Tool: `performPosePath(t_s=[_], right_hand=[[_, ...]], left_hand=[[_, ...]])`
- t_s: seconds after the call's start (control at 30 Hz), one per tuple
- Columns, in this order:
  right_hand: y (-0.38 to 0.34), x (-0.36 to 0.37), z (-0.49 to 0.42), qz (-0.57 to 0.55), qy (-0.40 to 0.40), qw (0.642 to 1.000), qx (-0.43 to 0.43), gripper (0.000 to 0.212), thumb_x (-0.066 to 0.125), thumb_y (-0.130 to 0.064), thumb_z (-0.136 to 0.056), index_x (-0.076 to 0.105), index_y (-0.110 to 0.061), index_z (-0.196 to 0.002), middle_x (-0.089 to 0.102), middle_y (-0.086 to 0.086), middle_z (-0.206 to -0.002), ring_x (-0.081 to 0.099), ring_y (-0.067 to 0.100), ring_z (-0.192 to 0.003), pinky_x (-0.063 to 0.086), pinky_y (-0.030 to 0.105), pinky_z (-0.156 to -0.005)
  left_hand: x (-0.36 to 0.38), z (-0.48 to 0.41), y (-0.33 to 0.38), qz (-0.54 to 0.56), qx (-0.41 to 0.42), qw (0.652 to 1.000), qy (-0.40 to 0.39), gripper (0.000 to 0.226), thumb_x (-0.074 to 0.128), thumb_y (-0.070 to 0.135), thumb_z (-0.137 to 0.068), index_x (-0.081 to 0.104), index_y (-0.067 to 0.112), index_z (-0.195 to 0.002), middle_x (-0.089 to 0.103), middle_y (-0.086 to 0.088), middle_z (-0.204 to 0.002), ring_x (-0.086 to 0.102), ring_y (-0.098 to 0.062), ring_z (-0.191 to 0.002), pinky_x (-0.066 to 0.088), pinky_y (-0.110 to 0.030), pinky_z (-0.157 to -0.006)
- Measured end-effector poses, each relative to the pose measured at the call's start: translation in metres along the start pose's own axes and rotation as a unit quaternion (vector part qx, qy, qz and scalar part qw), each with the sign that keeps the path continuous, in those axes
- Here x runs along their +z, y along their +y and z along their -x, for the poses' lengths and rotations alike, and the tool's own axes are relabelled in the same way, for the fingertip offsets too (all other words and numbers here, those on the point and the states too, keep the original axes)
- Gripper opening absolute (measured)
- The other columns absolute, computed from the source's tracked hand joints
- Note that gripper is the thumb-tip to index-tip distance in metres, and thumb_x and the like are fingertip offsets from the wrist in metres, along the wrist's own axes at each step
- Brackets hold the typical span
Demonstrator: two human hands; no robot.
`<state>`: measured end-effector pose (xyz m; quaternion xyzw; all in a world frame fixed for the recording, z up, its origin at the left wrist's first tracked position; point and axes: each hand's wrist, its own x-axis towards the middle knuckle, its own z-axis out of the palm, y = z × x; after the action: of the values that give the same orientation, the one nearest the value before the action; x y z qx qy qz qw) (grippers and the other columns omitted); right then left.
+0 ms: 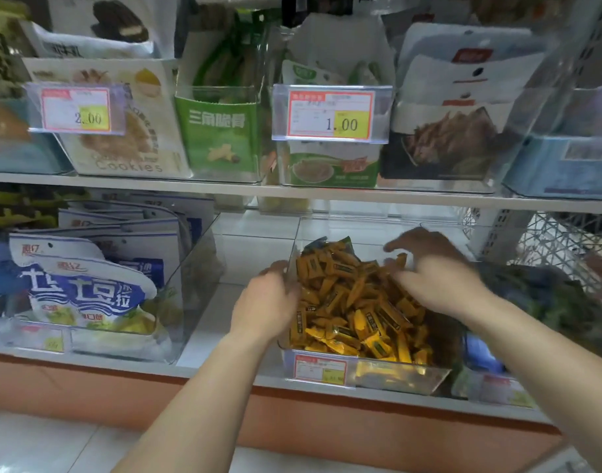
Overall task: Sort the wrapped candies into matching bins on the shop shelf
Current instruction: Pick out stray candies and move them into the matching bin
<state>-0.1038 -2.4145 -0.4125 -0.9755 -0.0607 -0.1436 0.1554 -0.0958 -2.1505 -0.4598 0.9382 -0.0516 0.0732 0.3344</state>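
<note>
A clear plastic bin [395,375] on the lower shelf holds a heap of orange and yellow wrapped candies [354,308]. My left hand [263,302] lies against the bin's left wall, its fingers curled over the wall's top edge. My right hand [432,268] hovers over the right side of the heap with fingers spread and bent down onto the candies; whether it holds any is hidden. To the right stands a bin of dark green and blue wrapped candies [545,302], blurred.
A clear bin of blue-and-white snack bags [88,288] stands at the left, with bare white shelf [231,264] between it and the candy bin. The upper shelf [224,189] carries boxes with price tags [330,114]. A white wire rack [565,240] is at the right.
</note>
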Motion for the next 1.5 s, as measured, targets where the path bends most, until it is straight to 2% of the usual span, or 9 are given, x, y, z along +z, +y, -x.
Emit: performPosePath(t_s=[0.1,0.3,0.6,0.7,0.77,0.93,1.17,1.3,1.5], right_hand=[[-0.033,0.038,-0.038,-0.118,-0.120,0.986,-0.003,0.041,0.052,-0.053,-0.096,0.054,-0.038,-0.134,0.051,-0.009,-0.136,0.050,0.014,-0.123,0.043,0.035,-0.097],[-0.049,0.093,-0.067,-0.036,-0.228,0.971,-0.060,0.055,0.032,-0.061,-0.099,0.028,-0.048,-0.152,0.021,-0.008,-0.165,0.019,0.024,-0.150,0.022,0.044,-0.113],[-0.009,0.037,-0.032,0.154,-0.324,0.933,-0.026,0.091,0.028,-0.096,-0.070,0.038,-0.048,-0.147,0.047,-0.007,-0.151,0.052,0.022,-0.130,0.047,0.038,-0.100],[-0.018,0.033,-0.049,0.178,-0.235,0.955,-0.030,0.085,0.029,-0.096,-0.068,0.062,-0.039,-0.124,0.065,-0.008,-0.119,0.062,0.018,-0.105,0.053,0.040,-0.088],[-0.030,0.049,-0.065,0.105,-0.163,0.978,-0.081,0.057,0.040,-0.075,-0.088,0.056,-0.040,-0.130,0.061,-0.006,-0.126,0.057,0.020,-0.113,0.050,0.043,-0.092],[-0.054,0.087,-0.064,0.034,-0.334,0.932,-0.136,0.050,0.034,-0.048,-0.105,0.031,-0.040,-0.154,0.022,-0.006,-0.165,0.018,0.019,-0.150,0.005,0.031,-0.120],[-0.017,0.041,-0.046,-0.004,-0.368,0.927,-0.067,0.067,0.028,-0.087,-0.082,0.043,-0.056,-0.139,0.042,-0.021,-0.148,0.039,0.011,-0.136,0.030,0.033,-0.108],[0.000,0.040,-0.084,-0.033,-0.172,0.983,-0.047,0.018,0.051,-0.053,-0.097,0.058,-0.045,-0.112,0.060,-0.011,-0.118,0.056,0.012,-0.110,0.040,0.028,-0.085],[-0.002,0.102,-0.121,-0.063,-0.184,0.974,0.114,0.047,0.060,-0.037,-0.097,0.050,-0.012,-0.135,0.058,0.013,-0.132,0.055,0.026,-0.113,0.045,0.034,-0.089]], left_hand=[[0.006,-0.001,-0.005,0.027,0.003,1.000,0.002,0.043,0.047,0.030,-0.098,0.047,0.024,-0.140,0.065,-0.006,-0.127,0.064,-0.030,-0.111,0.054,-0.044,-0.093],[0.010,-0.003,-0.011,0.054,0.012,0.998,0.004,0.042,0.046,0.030,-0.095,0.049,0.027,-0.137,0.067,-0.005,-0.122,0.065,-0.029,-0.108,0.054,-0.044,-0.093],[0.010,-0.003,-0.009,0.082,0.007,0.997,0.000,0.044,0.050,0.035,-0.094,0.047,0.031,-0.138,0.066,0.002,-0.118,0.066,-0.025,-0.103,0.056,-0.042,-0.088],[0.011,-0.003,-0.008,0.089,0.003,0.996,0.000,0.042,0.051,0.035,-0.091,0.047,0.032,-0.133,0.065,0.001,-0.117,0.065,-0.025,-0.101,0.057,-0.042,-0.085],[0.011,-0.004,-0.007,0.094,0.000,0.996,0.001,0.042,0.051,0.035,-0.090,0.048,0.032,-0.131,0.065,0.001,-0.117,0.065,-0.025,-0.101,0.057,-0.043,-0.085],[0.011,-0.003,-0.006,0.094,-0.003,0.996,0.005,0.042,0.051,0.040,-0.087,0.048,0.034,-0.129,0.065,0.002,-0.117,0.065,-0.025,-0.101,0.057,-0.042,-0.084],[0.011,-0.004,-0.009,0.092,-0.002,0.996,-0.005,0.041,0.054,0.039,-0.090,0.047,0.034,-0.130,0.062,0.006,-0.117,0.065,-0.021,-0.098,0.057,-0.041,-0.082],[0.012,-0.005,-0.009,0.092,-0.001,0.996,-0.001,0.040,0.057,0.038,-0.093,0.047,0.033,-0.131,0.061,0.007,-0.117,0.064,-0.020,-0.098,0.056,-0.039,-0.083],[0.012,-0.005,-0.008,0.093,0.001,0.996,0.000,0.038,0.057,0.038,-0.093,0.049,0.033,-0.130,0.063,0.006,-0.117,0.065,-0.020,-0.098,0.056,-0.037,-0.083]])
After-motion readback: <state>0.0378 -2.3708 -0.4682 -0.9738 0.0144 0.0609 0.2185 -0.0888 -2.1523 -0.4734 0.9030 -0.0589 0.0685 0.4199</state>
